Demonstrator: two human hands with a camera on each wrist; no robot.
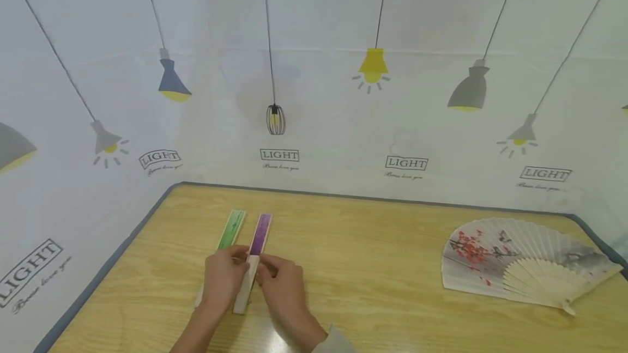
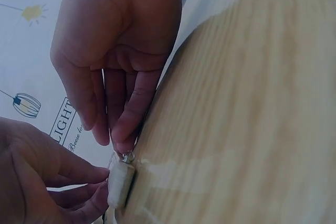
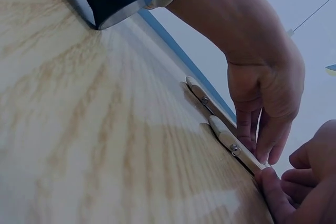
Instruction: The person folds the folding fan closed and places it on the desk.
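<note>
Side by side on the table lie two folded hand fans, a purple one [image 1: 261, 233] and, to its left, a green one [image 1: 234, 227]. My left hand [image 1: 223, 277] reaches over the green fan and pinches the purple fan's left side near its middle. From the other side my right hand [image 1: 287, 287] pinches the same fan with thumb and fingertips. Seen in the right wrist view, the purple fan's riveted end [image 3: 231, 142] rests low along the tabletop. The left wrist view shows the green fan's pale end [image 2: 121, 182] close to the left fingers [image 2: 86, 174].
At the right of the table a spread fan [image 1: 483, 274] with red blossoms and pale ribs lies flat. A white wall cover [image 1: 328, 102] printed with hanging lamps rises behind and beside the wood-grain table [image 1: 373, 266]. Dark edging [image 1: 382, 199] runs along the table's back.
</note>
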